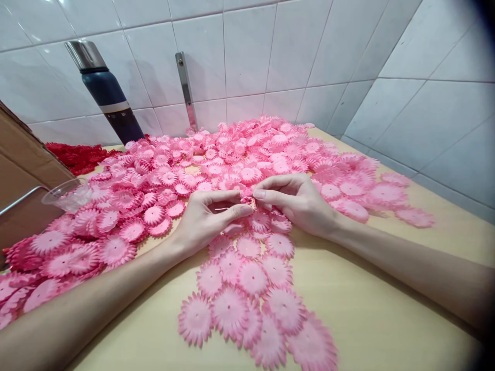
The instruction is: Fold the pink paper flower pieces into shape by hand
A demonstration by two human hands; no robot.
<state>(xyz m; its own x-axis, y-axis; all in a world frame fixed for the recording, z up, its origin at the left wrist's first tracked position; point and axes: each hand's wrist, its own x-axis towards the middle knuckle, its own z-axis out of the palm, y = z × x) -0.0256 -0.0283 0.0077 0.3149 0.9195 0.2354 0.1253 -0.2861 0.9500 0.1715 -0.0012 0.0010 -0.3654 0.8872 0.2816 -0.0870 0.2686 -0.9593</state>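
Note:
My left hand (pixel 204 219) and my right hand (pixel 296 203) meet fingertip to fingertip over the middle of the table. Both pinch one small pink flower piece (pixel 246 198) between thumb and forefinger. Under and around them lies a wide spread of pink flower-shaped petal discs (pixel 232 159). A trail of larger pink discs (pixel 247 304) runs toward me on the bare wooden table (pixel 367 309).
A dark blue flask with a steel cap (pixel 106 93) leans against the white tiled wall at the back left. Red flower pieces (pixel 77 154) are heaped beside it. A clear plastic cup (pixel 67 193) and a brown cardboard box (pixel 23 170) stand at the left edge. A metal strip (pixel 186 90) is fixed to the wall.

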